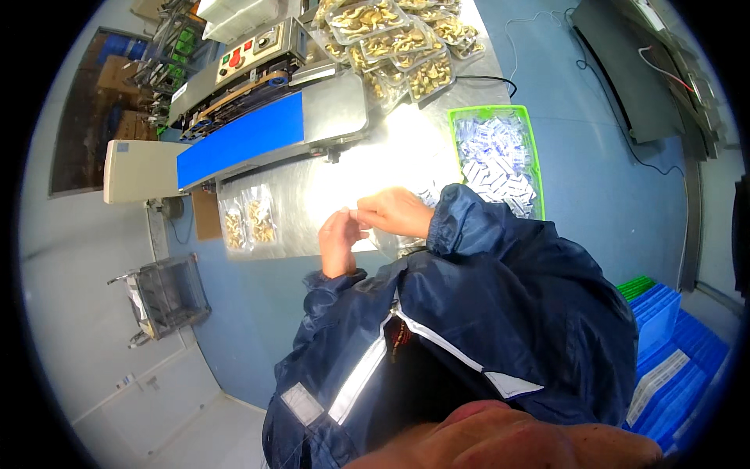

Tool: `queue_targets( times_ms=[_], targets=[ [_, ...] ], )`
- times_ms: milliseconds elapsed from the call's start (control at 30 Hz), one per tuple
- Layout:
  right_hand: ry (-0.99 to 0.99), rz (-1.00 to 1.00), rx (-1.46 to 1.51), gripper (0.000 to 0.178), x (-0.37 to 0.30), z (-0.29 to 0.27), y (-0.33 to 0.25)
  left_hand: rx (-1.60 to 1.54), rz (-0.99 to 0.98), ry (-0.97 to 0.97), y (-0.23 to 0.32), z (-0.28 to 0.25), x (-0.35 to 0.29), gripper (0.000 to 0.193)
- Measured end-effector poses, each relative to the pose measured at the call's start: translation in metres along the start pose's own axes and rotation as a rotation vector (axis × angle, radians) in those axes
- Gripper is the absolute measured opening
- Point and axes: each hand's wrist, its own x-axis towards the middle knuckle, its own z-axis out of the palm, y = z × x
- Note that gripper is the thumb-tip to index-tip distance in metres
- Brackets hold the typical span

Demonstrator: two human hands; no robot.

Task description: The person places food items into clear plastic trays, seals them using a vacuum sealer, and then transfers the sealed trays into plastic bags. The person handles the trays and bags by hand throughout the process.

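My left hand (337, 239) and my right hand (395, 211) meet over the near edge of a steel table (301, 215), fingertips pinched together. Whatever they grip is too small or washed out by glare to make out. Clear plastic (388, 242) shows just below my right hand, partly covered by it and the sleeve. Two clear bags of brown-and-cream pieces, like sliced mushrooms (260, 219), lie to the left of my hands. Beyond my right wrist, a green-rimmed basket (536, 156) holds many small white-and-blue packets (496, 160); a few more lie beside my wrist.
A sealing machine (250, 59) with a blue conveyor belt (242, 141) stands at the back left. Clear packs of mushroom-like pieces (398, 47) are piled at the far end. Blue crates (676, 367) are stacked at right; a clear-sided bin (168, 297) stands at left.
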Motion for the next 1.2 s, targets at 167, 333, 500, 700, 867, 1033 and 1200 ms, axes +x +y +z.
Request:
queue_targets(
  times_ms=[167,333,500,700,867,1033,1200],
  targets=[
    [0.243,0.003,-0.093,0.024,0.012,0.004,0.012,0.342,0.357,0.120,-0.012,0.007,-0.001,0.023],
    [0.088,-0.245,-0.020,0.016,0.016,0.018,0.012,-0.214,-0.202,0.168,-0.005,0.002,0.008,0.026],
    [-0.236,-0.086,0.195,0.020,0.050,-0.017,0.063,0.239,-0.027,0.313,-0.033,-0.014,0.009,0.024],
    [0.724,0.299,-0.377,0.038,0.210,-0.199,0.200,1.330,0.605,0.506,-0.069,-0.052,0.000,0.041],
    [0.567,0.255,-0.433,0.032,0.249,-0.256,0.331,1.291,0.382,0.422,-0.146,-0.092,0.045,0.030],
    [0.330,0.281,0.507,0.006,0.244,-0.225,0.233,1.017,0.224,0.684,-0.198,-0.153,0.038,0.018],
    [0.204,0.421,0.081,0.012,0.210,-0.240,0.155,0.961,0.123,0.706,-0.227,-0.188,0.053,0.020]
  ],
)
